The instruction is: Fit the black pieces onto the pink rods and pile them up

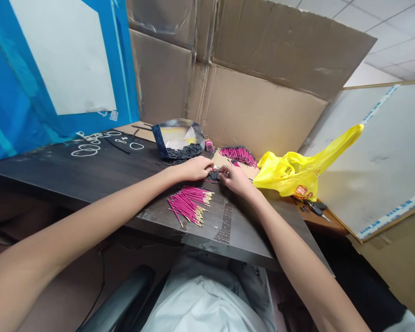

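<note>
My left hand is closed in a pinch above a small pile of short black pieces. Just right of it, my right hand also has its fingertips pressed together. Something small and shiny shows between the two hands, too tiny to make out. Nearer to me lies a loose heap of thin magenta wires with gold-coloured tips. Behind my left hand an open dark bag leans on its side, with many small black pieces spilling from its mouth.
Farther back rest a bundle of magenta wires and a small tied roll. A yellow plastic bag stands at the right, keys beside it. White loops of cord lie left on the dark table. Cardboard walls the back.
</note>
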Demonstrator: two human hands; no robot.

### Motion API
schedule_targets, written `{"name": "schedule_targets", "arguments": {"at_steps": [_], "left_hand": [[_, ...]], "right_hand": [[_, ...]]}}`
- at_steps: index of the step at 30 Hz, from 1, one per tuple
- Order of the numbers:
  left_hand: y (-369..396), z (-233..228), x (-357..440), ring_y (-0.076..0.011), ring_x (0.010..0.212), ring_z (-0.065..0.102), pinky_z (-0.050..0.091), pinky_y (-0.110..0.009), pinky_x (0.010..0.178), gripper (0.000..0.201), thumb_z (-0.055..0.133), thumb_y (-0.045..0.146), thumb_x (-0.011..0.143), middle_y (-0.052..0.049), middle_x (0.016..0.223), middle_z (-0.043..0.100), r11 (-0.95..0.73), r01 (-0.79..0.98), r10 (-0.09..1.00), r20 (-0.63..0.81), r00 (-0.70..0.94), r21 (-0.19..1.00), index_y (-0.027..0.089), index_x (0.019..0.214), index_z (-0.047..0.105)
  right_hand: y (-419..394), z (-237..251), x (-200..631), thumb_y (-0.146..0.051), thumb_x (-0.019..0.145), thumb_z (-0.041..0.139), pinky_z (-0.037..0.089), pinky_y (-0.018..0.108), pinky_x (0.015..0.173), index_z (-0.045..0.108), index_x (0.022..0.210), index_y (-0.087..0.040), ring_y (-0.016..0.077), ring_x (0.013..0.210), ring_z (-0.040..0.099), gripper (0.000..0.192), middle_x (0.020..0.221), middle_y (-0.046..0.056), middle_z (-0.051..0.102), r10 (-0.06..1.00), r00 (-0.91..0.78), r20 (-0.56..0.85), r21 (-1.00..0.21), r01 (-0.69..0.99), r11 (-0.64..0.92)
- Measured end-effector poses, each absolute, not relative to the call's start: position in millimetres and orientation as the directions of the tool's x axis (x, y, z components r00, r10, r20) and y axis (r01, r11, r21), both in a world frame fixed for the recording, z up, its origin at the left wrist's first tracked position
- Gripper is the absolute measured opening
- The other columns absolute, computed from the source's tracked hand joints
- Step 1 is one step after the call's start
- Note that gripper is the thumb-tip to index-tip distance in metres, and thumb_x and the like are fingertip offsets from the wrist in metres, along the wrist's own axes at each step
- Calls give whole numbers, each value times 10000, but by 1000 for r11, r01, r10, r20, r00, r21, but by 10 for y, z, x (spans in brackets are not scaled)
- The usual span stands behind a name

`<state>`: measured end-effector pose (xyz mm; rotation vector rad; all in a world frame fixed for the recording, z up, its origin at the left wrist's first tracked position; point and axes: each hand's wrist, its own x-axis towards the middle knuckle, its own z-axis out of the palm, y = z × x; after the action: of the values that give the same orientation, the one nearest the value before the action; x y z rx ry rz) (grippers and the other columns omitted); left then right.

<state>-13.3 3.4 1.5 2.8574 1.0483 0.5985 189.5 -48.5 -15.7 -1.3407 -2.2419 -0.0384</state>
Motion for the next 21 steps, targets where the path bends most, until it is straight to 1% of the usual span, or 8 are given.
{"name": "schedule_targets", "arguments": {"at_steps": [2,5,8,11,14,17,21], "left_hand": [[20,15,-131,-176,719,606,395,-281,671,210,510,214,912,-88,835,718,-787,586,614,349,708,194,140,834,690],[-16,24,-121,-160,693,589,391,-272,660,205,510,203,907,-76,816,713,-827,521,561,368,741,211,133,854,696],[-38,28,-107,-150,677,577,384,-266,654,212,507,204,908,-66,800,710,-844,489,536,379,754,220,132,878,705],[-21,18,-103,-156,677,585,385,-269,664,224,508,217,908,-68,784,711,-829,517,557,382,737,212,131,862,709],[14,6,-115,-170,691,605,392,-273,676,230,512,228,900,-78,788,720,-793,574,604,377,702,203,134,859,718],[20,9,-125,-174,692,611,391,-272,672,232,510,231,897,-80,793,725,-770,607,633,368,682,200,136,858,718],[-24,30,-103,-165,675,594,385,-264,659,237,498,227,907,-65,766,711,-789,573,613,365,701,222,133,846,707]], "right_hand": [[-496,-159,1868,-207,949,557,366,260,690,680,921,-171,179,793,590,131,886,72,714,813,-376,444,-209,839,503],[-502,-164,1837,-192,959,535,375,268,709,698,928,-165,192,826,610,169,930,98,735,821,-383,424,-185,851,492],[-495,-167,1825,-182,962,523,382,271,713,710,909,-154,200,832,622,196,932,118,744,840,-370,396,-167,871,462],[-481,-162,1841,-179,957,527,380,273,701,719,895,-148,202,803,620,204,905,124,745,865,-334,375,-164,894,417],[-471,-148,1876,-161,948,533,377,268,698,723,902,-151,193,784,611,195,886,111,743,876,-294,383,-203,898,391],[-474,-137,1902,-149,943,532,386,263,711,723,935,-156,189,805,617,191,908,100,745,872,-281,401,-232,890,393],[-486,-139,1890,-165,945,551,417,263,758,713,1029,-157,192,866,641,182,967,101,752,861,-270,431,-278,868,411]]}}
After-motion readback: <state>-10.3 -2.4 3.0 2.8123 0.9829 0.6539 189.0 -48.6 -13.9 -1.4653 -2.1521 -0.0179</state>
